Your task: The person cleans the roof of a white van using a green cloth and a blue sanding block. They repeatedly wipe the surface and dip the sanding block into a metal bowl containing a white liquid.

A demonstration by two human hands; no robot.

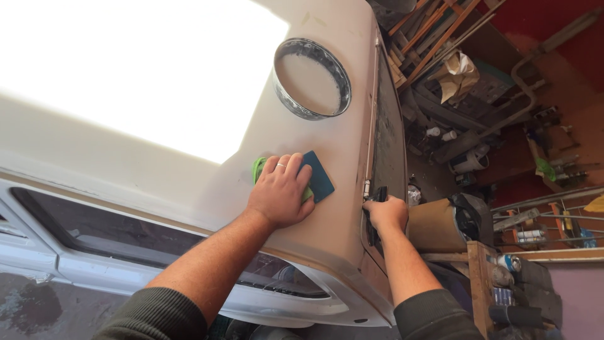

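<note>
My left hand (280,192) lies flat on the pale, sanded roof of a car (340,145), pressing down a dark blue sanding pad (319,179) with a green block (259,167) under the palm. A ring shows on one finger. My right hand (386,211) grips the roof's right edge (372,126), closed around a small black part by the rain gutter. A round hole with a metal rim (312,79) is cut in the roof just beyond the left hand.
Side windows (94,233) of the car run along the lower left. To the right, on the red floor, are wooden slats (428,31), pipes, a brown paper roll (434,225) and a wooden shelf with spray cans (503,277). Glare whitens the roof's left part.
</note>
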